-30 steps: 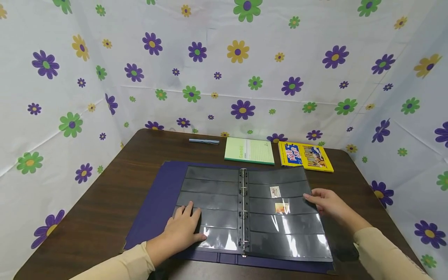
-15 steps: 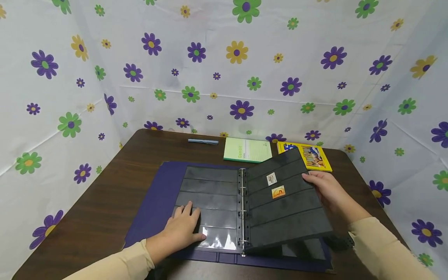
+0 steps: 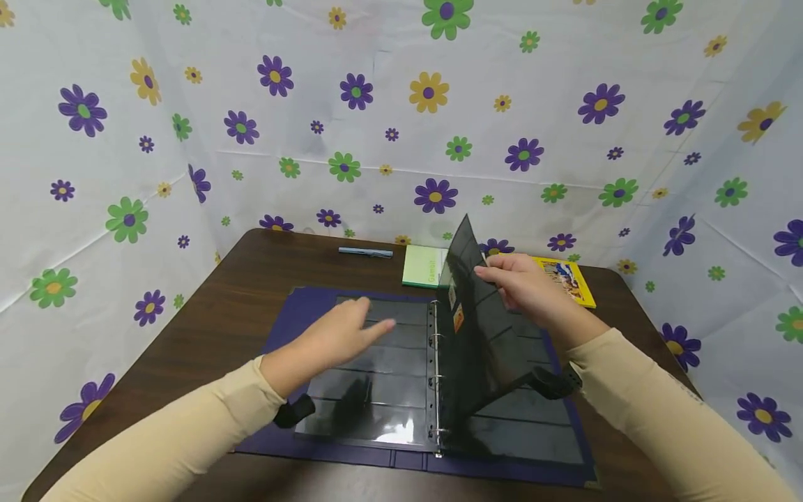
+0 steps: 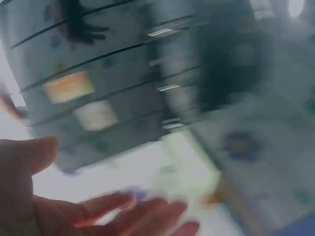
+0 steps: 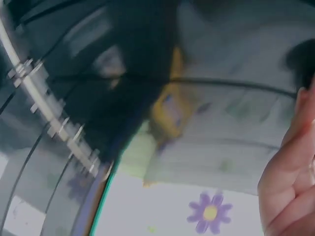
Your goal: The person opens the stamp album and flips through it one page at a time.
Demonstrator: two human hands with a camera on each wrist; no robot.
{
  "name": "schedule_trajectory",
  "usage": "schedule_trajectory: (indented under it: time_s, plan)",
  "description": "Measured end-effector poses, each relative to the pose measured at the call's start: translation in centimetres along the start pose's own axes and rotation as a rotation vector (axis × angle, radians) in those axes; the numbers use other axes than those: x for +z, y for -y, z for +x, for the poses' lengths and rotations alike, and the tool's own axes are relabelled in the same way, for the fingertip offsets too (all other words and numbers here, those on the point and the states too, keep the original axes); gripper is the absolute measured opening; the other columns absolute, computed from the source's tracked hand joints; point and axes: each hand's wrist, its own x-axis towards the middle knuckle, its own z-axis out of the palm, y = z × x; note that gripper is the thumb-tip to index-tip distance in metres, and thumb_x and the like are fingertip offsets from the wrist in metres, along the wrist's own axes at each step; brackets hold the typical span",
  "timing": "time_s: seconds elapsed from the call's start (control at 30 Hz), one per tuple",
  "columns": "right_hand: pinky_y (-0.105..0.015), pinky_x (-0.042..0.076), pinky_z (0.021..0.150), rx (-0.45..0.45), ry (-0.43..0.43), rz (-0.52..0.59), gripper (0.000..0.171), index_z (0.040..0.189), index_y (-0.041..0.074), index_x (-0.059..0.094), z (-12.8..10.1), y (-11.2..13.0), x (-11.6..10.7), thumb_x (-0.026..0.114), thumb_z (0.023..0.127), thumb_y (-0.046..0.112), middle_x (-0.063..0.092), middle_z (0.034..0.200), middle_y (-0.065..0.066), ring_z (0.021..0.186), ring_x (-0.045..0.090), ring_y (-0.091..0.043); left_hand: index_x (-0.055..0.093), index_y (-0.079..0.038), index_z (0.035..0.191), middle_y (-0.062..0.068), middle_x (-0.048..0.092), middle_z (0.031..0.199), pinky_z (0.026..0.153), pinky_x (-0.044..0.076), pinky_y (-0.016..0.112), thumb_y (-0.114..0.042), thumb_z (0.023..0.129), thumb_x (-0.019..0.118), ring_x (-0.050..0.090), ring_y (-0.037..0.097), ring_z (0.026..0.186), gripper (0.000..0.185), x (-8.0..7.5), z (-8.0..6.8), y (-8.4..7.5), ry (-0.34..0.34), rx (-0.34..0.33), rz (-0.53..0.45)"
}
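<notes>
A purple ring-binder stamp album (image 3: 282, 335) lies spread on the table. My right hand (image 3: 523, 286) pinches the outer edge of a black stock page (image 3: 479, 328), which stands nearly upright on the rings (image 3: 436, 380). Two stamps show on that page: an orange stamp (image 3: 459, 318) and a pale stamp (image 4: 96, 115), the latter blurred in the left wrist view. Raised over the flat left-hand page (image 3: 395, 390) is my left hand (image 3: 332, 338), its thumb and fingers apart and nothing held. The left wrist view shows its fingers near the lifted page.
Behind the album lie a blue pen (image 3: 366, 252), a light green notebook (image 3: 422, 266) partly covered by the lifted page, and a yellow book (image 3: 574, 279) partly behind my right hand. A flowered cloth (image 3: 401, 139) surrounds the dark wooden table (image 3: 188, 348) at the back and sides.
My right hand has lifted the page from the right side and swung it up and leftward to near upright. My left hand has risen off the left page and moved toward its top.
</notes>
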Motion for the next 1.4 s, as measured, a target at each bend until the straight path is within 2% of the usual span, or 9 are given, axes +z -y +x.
schedule_trajectory:
  time_s: [0.13, 0.23, 0.43, 0.63, 0.77, 1.0, 1.07, 1.23, 1.4]
  plan:
    - [-0.024, 0.037, 0.041, 0.026, 0.022, -0.048, 0.032, 0.072, 0.001, 0.044, 1.4, 1.3, 2.7, 0.054, 0.096, 0.019, 0.035, 0.056, -0.001, 0.040, 0.038, -0.013, 0.063, -0.004, 0.080, 0.003, 0.058, 0.064, 0.054, 0.044, 0.031, -0.058, 0.093, 0.043, 0.054, 0.017, 0.056, 0.059, -2.8, 0.5, -3.9, 0.028, 0.077, -0.147]
    - [-0.028, 0.047, 0.044, 0.046, 0.035, -0.096, 0.028, 0.077, -0.001, 0.050, 2.3, 2.1, 4.3, 0.054, 0.095, 0.020, 0.043, 0.055, -0.004, 0.043, 0.048, -0.016, 0.062, -0.006, 0.062, 0.000, 0.056, 0.051, 0.048, 0.041, 0.030, -0.065, 0.090, 0.039, 0.053, 0.016, 0.049, 0.069, -3.6, 0.3, -6.3, 0.083, 0.129, -0.181]
    - [-0.027, 0.046, 0.048, 0.047, 0.080, -0.147, 0.029, 0.075, 0.000, 0.050, 3.4, 3.0, 6.0, 0.053, 0.095, 0.021, 0.048, 0.056, -0.006, 0.047, 0.051, -0.017, 0.061, -0.011, 0.052, 0.000, 0.057, 0.046, 0.046, 0.045, 0.032, -0.050, 0.093, 0.043, 0.057, 0.018, 0.047, 0.060, -3.8, 0.2, -8.6, 0.144, 0.166, -0.114]
    - [-0.038, 0.053, 0.051, 0.026, 0.147, -0.155, 0.038, 0.085, -0.004, 0.055, 3.7, 2.8, 5.6, 0.047, 0.099, 0.030, 0.062, 0.063, -0.014, 0.050, 0.062, -0.025, 0.063, -0.008, 0.056, 0.003, 0.060, 0.049, 0.047, 0.049, 0.033, -0.028, 0.094, 0.044, 0.059, 0.022, 0.047, 0.046, -4.1, 0.5, -8.4, 0.178, 0.111, -0.142]
    - [-0.040, 0.054, 0.060, -0.026, 0.091, -0.205, 0.044, 0.094, -0.006, 0.057, 3.0, 1.2, 4.0, 0.041, 0.101, 0.034, 0.066, 0.073, -0.018, 0.058, 0.065, -0.030, 0.058, -0.008, 0.055, 0.003, 0.058, 0.049, 0.046, 0.047, 0.032, -0.022, 0.090, 0.049, 0.056, 0.020, 0.045, 0.039, -4.5, -0.1, -7.1, 0.137, 0.062, -0.166]
    - [-0.041, 0.048, 0.077, -0.028, -0.017, -0.594, 0.032, 0.104, 0.004, 0.061, 1.3, -7.1, -0.9, 0.051, 0.097, 0.034, 0.063, 0.094, -0.007, 0.086, 0.059, -0.024, 0.040, -0.011, 0.054, 0.002, 0.045, 0.047, 0.046, 0.039, 0.028, -0.013, 0.087, 0.053, 0.049, 0.019, 0.040, 0.035, -4.7, -2.8, -2.0, 0.011, -0.033, -0.158]
    - [-0.046, 0.046, 0.083, 0.009, 0.019, -0.692, 0.042, 0.113, 0.001, 0.057, 0.7, -9.9, -2.4, 0.056, 0.094, 0.038, 0.061, 0.106, -0.013, 0.097, 0.056, -0.030, 0.040, -0.011, 0.054, 0.002, 0.044, 0.047, 0.047, 0.039, 0.029, -0.014, 0.087, 0.055, 0.047, 0.018, 0.041, 0.037, -4.3, -3.4, -0.3, -0.011, -0.059, -0.132]
    - [-0.060, 0.027, 0.100, 0.132, 0.146, -0.817, 0.096, 0.139, -0.007, 0.032, -0.6, -15.0, -5.1, 0.075, 0.074, 0.049, 0.034, 0.140, -0.029, 0.127, 0.032, -0.046, 0.034, -0.014, 0.052, -0.004, 0.030, 0.046, 0.046, 0.030, 0.025, -0.017, 0.088, 0.061, 0.028, 0.009, 0.041, 0.045, -2.3, -4.4, 3.9, -0.015, -0.140, -0.058]
    - [-0.071, 0.016, 0.096, 0.191, 0.175, -0.899, 0.125, 0.145, -0.003, 0.021, -1.1, -17.3, -6.3, 0.081, 0.055, 0.059, 0.014, 0.150, -0.029, 0.134, 0.014, -0.049, 0.041, -0.011, 0.059, -0.003, 0.033, 0.052, 0.045, 0.030, 0.025, -0.023, 0.088, 0.065, 0.032, 0.011, 0.046, 0.040, 0.5, -4.8, 6.8, 0.049, -0.248, 0.052]
